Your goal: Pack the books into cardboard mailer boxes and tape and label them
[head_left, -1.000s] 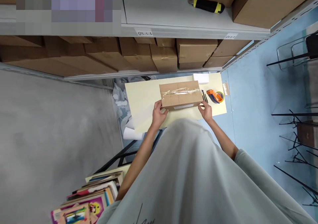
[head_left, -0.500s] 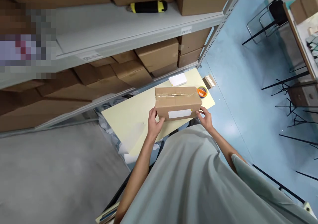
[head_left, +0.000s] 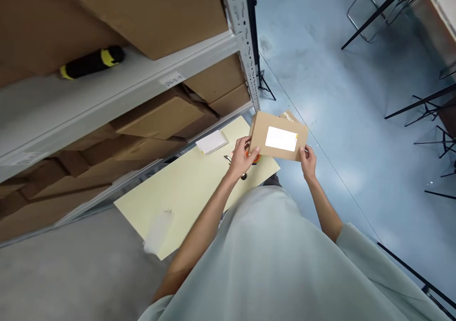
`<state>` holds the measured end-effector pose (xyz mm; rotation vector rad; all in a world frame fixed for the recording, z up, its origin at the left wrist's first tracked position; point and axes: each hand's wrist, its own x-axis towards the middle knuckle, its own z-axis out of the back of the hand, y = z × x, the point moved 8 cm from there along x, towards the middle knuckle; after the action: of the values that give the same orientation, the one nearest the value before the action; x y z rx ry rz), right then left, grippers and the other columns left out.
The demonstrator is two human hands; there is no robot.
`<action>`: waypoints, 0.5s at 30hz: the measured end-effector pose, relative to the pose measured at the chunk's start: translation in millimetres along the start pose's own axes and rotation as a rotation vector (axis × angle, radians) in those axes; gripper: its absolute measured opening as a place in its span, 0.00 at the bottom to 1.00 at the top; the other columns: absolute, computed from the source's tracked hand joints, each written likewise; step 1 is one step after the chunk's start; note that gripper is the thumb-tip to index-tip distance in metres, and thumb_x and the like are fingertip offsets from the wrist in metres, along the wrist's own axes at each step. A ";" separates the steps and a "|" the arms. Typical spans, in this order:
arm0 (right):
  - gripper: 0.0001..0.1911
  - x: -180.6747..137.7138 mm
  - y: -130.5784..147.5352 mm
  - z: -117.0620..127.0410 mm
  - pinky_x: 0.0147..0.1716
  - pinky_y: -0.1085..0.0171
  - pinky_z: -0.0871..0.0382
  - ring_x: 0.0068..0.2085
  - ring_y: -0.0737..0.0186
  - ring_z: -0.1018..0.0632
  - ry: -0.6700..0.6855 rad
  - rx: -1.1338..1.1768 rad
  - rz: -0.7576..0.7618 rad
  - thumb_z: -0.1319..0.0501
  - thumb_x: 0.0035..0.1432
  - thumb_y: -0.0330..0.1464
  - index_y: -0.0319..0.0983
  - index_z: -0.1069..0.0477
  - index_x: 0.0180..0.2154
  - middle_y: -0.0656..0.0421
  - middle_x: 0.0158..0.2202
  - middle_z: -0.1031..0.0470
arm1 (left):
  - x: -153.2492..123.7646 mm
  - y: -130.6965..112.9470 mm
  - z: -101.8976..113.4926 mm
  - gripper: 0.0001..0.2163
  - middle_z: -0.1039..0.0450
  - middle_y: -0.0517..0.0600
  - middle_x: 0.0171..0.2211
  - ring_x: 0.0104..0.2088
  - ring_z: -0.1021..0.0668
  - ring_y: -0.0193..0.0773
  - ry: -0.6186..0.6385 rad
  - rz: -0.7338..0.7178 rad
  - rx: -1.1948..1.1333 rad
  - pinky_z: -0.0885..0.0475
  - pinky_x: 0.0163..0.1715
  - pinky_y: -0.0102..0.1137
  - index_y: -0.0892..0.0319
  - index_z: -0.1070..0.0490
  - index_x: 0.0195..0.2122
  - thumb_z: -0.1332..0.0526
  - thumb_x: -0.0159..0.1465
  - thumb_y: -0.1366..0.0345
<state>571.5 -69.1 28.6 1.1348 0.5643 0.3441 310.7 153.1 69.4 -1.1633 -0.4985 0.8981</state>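
Note:
Between my two hands is a brown cardboard box (head_left: 258,128), its side with a white label (head_left: 281,138) turned up toward me. My left hand (head_left: 244,155) grips the box's left end, thumb on the labelled side. At the lower right corner my right hand (head_left: 308,161) pinches it. The box is above the right end of a pale yellow tabletop (head_left: 185,193). Partly hidden under the box and my left hand is an orange tape dispenser (head_left: 254,160). A small metal tool (head_left: 228,159) lies close by, too small to name.
White label sheets (head_left: 212,142) lie at the tabletop's far edge, and clear film or paper (head_left: 158,231) near its left end. A shelf rack (head_left: 199,57) with cardboard boxes stands on the left, bearing a black-yellow utility knife (head_left: 92,63). Another small carton (head_left: 289,116) shows behind the box.
My hands have carried the box rightward relative to the table and tipped it, so the labelled side faces up more. The view has turned right; the metal tool on the table now shows.

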 end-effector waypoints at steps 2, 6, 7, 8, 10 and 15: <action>0.41 27.7 -21.0 11.7 0.57 0.45 0.17 0.56 0.43 0.14 -0.028 0.009 -0.057 0.34 0.63 0.64 0.36 0.20 0.59 0.40 0.59 0.15 | 42.4 10.6 -34.1 0.27 0.22 0.62 0.63 0.69 0.22 0.57 0.086 0.072 0.101 0.24 0.71 0.51 0.57 0.24 0.70 0.33 0.72 0.53; 0.41 73.7 -46.9 11.0 0.58 0.46 0.18 0.57 0.43 0.15 -0.024 -0.013 -0.072 0.36 0.64 0.64 0.35 0.18 0.57 0.40 0.58 0.15 | 123.8 38.5 -86.1 0.26 0.16 0.59 0.51 0.63 0.19 0.60 0.242 0.137 0.201 0.23 0.69 0.54 0.59 0.20 0.68 0.33 0.70 0.60; 0.41 83.6 -50.5 8.2 0.58 0.46 0.18 0.58 0.43 0.16 -0.014 -0.020 -0.064 0.37 0.65 0.63 0.35 0.18 0.57 0.40 0.58 0.15 | 143.2 43.7 -94.1 0.26 0.15 0.59 0.53 0.63 0.19 0.60 0.242 0.138 0.186 0.24 0.70 0.55 0.60 0.19 0.68 0.32 0.69 0.60; 0.40 92.8 -53.4 4.8 0.59 0.47 0.18 0.58 0.44 0.16 -0.003 -0.023 -0.055 0.38 0.66 0.63 0.35 0.19 0.58 0.41 0.58 0.15 | 161.6 48.0 -101.6 0.26 0.15 0.60 0.55 0.63 0.19 0.60 0.247 0.139 0.154 0.26 0.72 0.55 0.60 0.19 0.67 0.30 0.69 0.60; 0.41 108.9 -58.7 -2.8 0.59 0.47 0.18 0.60 0.45 0.17 0.017 -0.007 -0.048 0.40 0.67 0.62 0.35 0.20 0.61 0.42 0.58 0.15 | 193.8 54.7 -112.8 0.24 0.16 0.61 0.60 0.64 0.18 0.60 0.251 0.159 0.036 0.29 0.74 0.57 0.62 0.18 0.64 0.28 0.67 0.62; 0.40 129.8 -75.8 -23.2 0.56 0.46 0.17 0.58 0.47 0.16 0.039 -0.003 -0.174 0.37 0.63 0.61 0.36 0.21 0.60 0.40 0.58 0.16 | 226.0 50.5 -93.0 0.21 0.19 0.64 0.66 0.74 0.26 0.63 0.116 0.100 -0.168 0.44 0.81 0.65 0.61 0.16 0.59 0.25 0.64 0.69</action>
<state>661.5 -12.6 -80.2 1.0698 0.6917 0.2167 491.8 290.6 -33.6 -1.3953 -0.4303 0.8807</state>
